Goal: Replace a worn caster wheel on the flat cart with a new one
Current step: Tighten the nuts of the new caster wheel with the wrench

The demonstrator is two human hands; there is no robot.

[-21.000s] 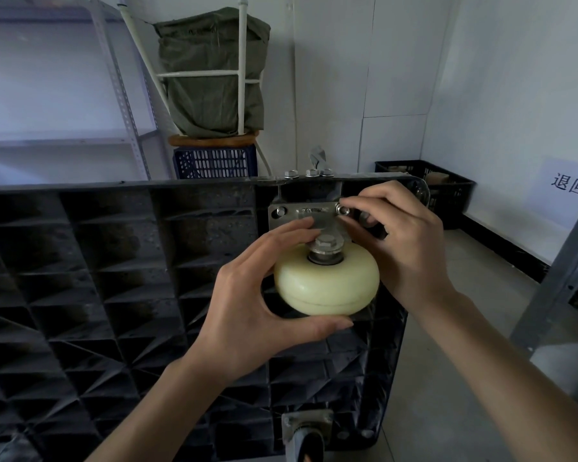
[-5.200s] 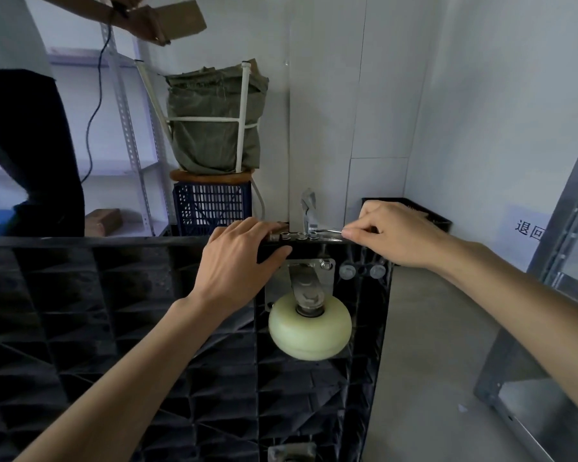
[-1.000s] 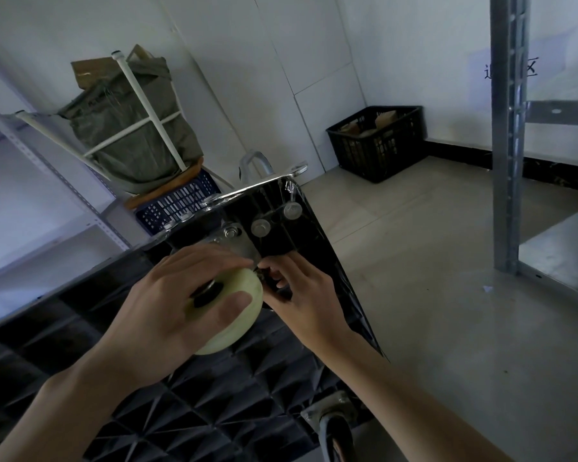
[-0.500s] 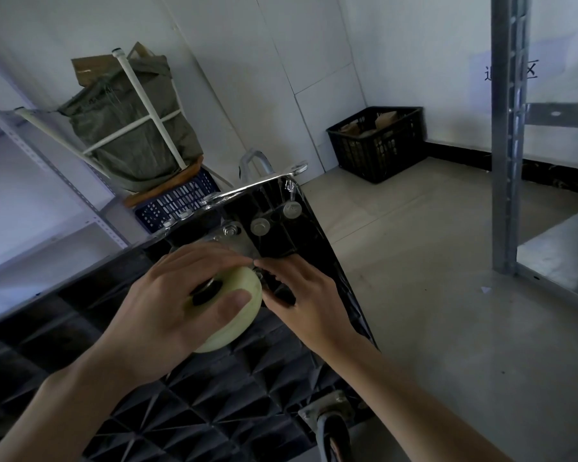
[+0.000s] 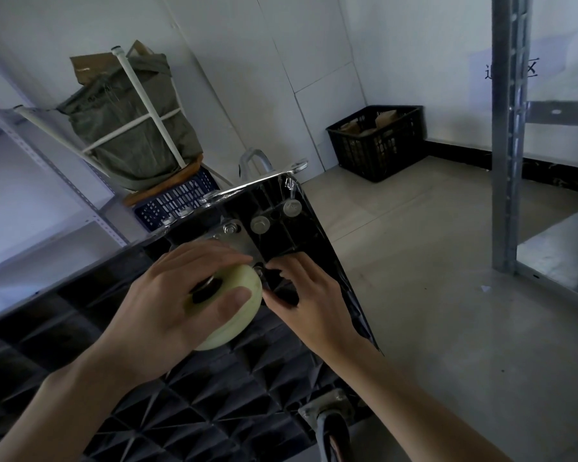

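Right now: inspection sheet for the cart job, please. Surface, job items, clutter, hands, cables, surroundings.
Surface: flat cart stands on edge, ribbed black underside toward the camera.
Job's things: cream caster wheel sits at its mounting plate near the upper corner; one plate bolt is visible; a second, darker caster sits at the lower corner.
Clutter: loose nuts lie on the cart's top edge.
Hands: left hand grips the cream wheel; right hand has fingertips at a fastener beside the wheel, grip unclear.
Cables: nothing seen.
Surroundings: black crate, blue crate, green sack, metal shelf post.
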